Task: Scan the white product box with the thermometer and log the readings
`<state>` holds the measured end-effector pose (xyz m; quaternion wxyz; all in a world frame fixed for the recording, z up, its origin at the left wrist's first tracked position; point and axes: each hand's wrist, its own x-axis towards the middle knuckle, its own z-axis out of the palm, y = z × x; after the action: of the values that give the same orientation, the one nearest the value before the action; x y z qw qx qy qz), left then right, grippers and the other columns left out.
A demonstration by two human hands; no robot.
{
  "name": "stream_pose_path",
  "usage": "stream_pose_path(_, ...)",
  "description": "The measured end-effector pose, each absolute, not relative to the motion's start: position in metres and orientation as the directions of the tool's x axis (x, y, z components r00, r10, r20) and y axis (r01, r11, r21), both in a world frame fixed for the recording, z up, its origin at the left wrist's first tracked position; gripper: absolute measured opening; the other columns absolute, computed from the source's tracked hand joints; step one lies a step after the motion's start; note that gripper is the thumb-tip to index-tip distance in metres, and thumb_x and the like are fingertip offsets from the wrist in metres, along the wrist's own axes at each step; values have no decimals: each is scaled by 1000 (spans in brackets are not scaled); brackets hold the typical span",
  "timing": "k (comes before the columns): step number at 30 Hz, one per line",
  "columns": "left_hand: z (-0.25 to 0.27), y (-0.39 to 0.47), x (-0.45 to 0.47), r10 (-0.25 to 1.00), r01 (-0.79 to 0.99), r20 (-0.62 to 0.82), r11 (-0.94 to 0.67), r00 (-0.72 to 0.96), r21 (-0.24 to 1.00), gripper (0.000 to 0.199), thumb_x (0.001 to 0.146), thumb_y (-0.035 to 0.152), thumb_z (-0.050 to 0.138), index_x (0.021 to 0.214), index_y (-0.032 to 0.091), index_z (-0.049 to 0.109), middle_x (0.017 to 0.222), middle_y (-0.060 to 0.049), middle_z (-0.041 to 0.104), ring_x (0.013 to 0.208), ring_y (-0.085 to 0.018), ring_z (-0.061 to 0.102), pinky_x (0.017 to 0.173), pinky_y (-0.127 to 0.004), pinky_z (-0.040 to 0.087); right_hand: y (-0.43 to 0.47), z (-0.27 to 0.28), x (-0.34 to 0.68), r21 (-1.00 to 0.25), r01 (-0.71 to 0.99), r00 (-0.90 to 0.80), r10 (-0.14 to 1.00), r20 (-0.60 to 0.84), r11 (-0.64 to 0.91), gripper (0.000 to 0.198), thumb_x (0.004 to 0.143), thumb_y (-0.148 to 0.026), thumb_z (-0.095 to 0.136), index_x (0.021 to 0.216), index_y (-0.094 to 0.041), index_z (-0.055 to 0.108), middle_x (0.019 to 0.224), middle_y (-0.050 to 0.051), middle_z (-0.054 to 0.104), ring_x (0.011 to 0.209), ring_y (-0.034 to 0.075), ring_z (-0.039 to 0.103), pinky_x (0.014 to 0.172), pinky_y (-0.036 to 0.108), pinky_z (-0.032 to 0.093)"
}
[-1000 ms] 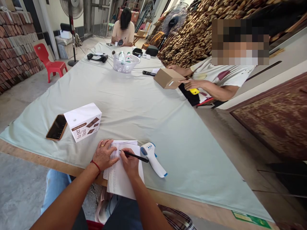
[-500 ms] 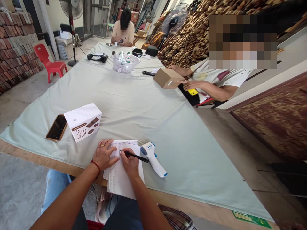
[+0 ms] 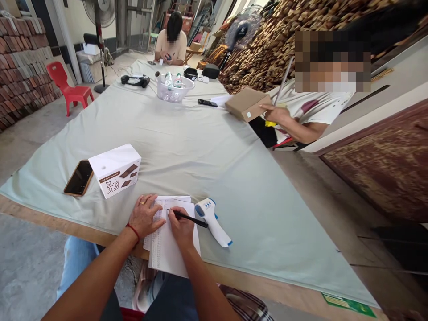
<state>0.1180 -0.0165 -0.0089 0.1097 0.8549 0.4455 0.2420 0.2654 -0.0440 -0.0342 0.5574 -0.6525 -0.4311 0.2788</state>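
A pale green cloth (image 3: 284,223) covers the bench (image 3: 76,229), with stacked bricks (image 3: 23,67) at the upper left of the frame and a wood pile (image 3: 277,58) at the upper right. The papers (image 3: 172,258) lie at the lower centre, jutting past the bench's near edge, their long sides running nearly up and down the frame. Across them slants the black pen (image 3: 194,218): its writing end points to the upper left, near the top of the page, and its tail slopes to the lower right, up to the white thermometer (image 3: 214,225); whether those two touch, I cannot tell. The right grip (image 3: 183,229) is closed round the pen close to its writing end, so it is the nearer hand; tip contact is too small to judge. The left grip (image 3: 144,219) lies with fingers spread on the papers' left side, beside the written column.
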Motion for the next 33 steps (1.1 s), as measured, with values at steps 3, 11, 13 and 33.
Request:
stream_pose_path(3,-9,-16,118,815,707,317,-579,485,407,34,73,38,74,102,24,65,135,-11,53,125,-29,45,110,-51,32,-44,-34,266,-967,254,465,877,119,-4,18,71,-36,56,73,-19,60,68,1,63,66,18,57,68,32,48)
stream_pose_path(11,-10,-16,118,818,703,313,-576,483,418,33,73,39,73,102,24,64,134,-10,52,126,-29,44,110,-52,31,-43,-37,267,-962,273,444,888,120,-7,16,71,-36,55,72,-20,58,68,0,62,65,17,56,68,32,47)
stream_pose_path(13,-10,-16,118,817,701,309,-577,487,419,33,73,38,73,101,24,64,135,-10,52,126,-29,44,110,-52,31,-44,-37,266,-967,255,454,884,112,-9,16,71,-35,56,73,-20,58,68,0,62,65,17,56,69,32,47)
stream_pose_path(33,-13,-14,112,849,571,412,-528,331,628,17,77,20,65,92,21,57,113,-8,59,110,-24,54,100,-44,43,-35,-29,334,-280,930,-96,891,443,239,51,82,-5,33,121,-22,61,121,12,59,104,25,55,86,41,43)
